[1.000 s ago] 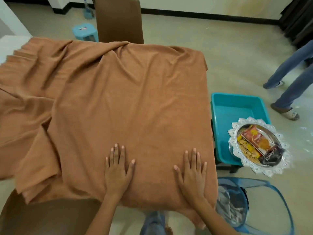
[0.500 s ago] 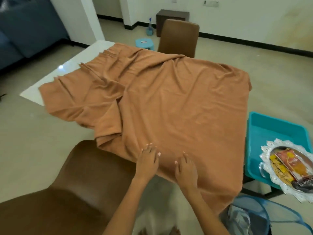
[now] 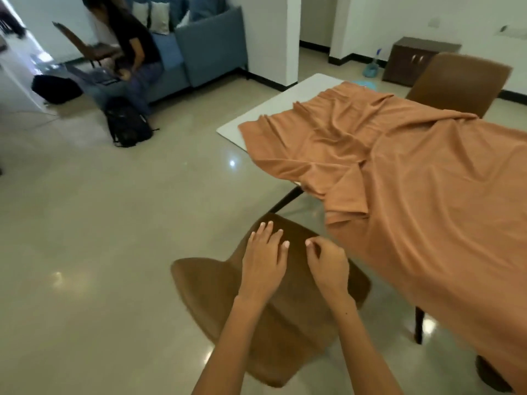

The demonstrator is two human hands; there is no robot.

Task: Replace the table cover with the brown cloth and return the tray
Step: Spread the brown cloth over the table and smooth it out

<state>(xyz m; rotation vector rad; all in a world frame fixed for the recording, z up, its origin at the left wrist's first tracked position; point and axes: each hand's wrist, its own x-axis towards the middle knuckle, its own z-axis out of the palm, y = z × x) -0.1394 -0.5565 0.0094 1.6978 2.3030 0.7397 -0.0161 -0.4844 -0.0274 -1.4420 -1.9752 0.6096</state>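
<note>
The brown cloth [image 3: 422,183] lies rumpled over most of the white table [image 3: 268,109], whose far left corner shows bare. A folded flap of it hangs near the table's near left edge. My left hand [image 3: 263,259] is over the back of a brown chair [image 3: 256,303] with its fingers straight. My right hand [image 3: 328,263] hovers beside it, fingers loosely curled and holding nothing. Both hands are off the cloth, to its left. The tray is out of view.
A second brown chair [image 3: 459,81] stands at the table's far side. A person sits on a blue sofa [image 3: 205,52] at the back left, with a black backpack [image 3: 127,122] on the floor. A dark cabinet [image 3: 413,58] stands by the far wall.
My view has swung left, so the tray and teal bin have left the frame. Both hands have lifted off the cloth and moved left over the near chair's back.
</note>
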